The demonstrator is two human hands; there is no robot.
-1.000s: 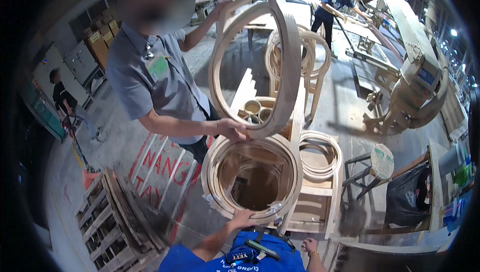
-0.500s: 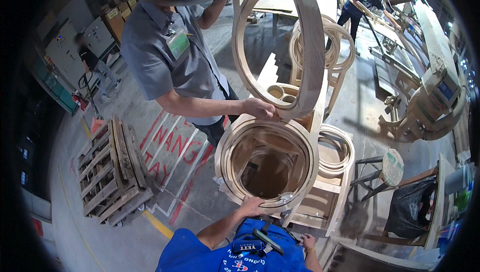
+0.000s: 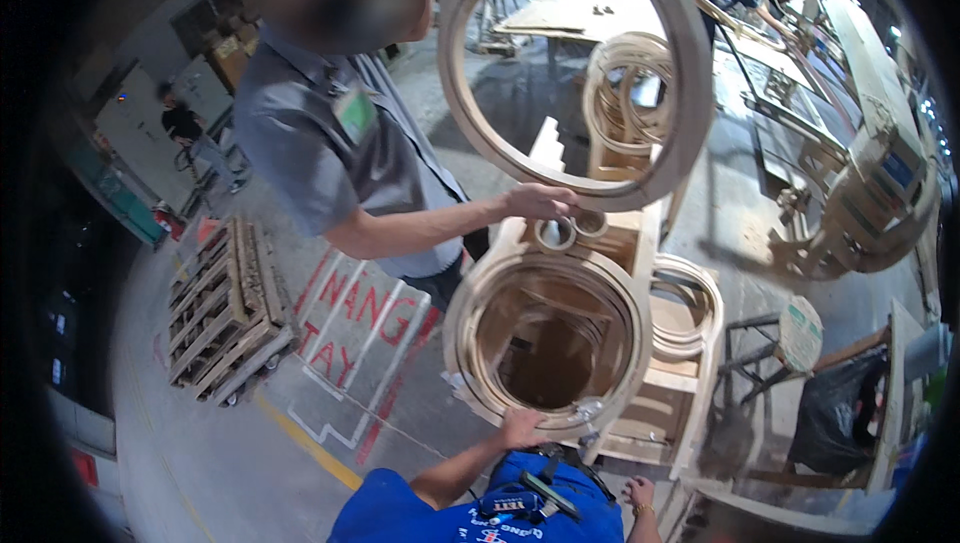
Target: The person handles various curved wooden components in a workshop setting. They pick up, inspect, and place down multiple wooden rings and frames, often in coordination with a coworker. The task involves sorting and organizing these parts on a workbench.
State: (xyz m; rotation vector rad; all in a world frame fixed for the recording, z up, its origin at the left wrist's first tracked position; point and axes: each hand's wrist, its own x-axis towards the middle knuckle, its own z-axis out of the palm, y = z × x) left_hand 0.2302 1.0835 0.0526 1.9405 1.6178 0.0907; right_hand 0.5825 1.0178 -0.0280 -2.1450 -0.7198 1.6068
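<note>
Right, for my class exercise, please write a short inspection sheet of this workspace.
Surface: grey concrete floor, painted with red, white and yellow markings.
Things in hand: nested round pale wooden rings; above them, a large round pale wooden frame in a co-worker's hand.
Clutter: stacked weathered wooden pallets, round-topped stool, black plastic bag.
Hands: left hand touches the rings' near rim; right hand is apart from them, nothing seen in it.
Cables: none clearly seen.
Surroundings: co-worker in grey short-sleeved shirt opposite; bulky pale machine at the right.
</note>
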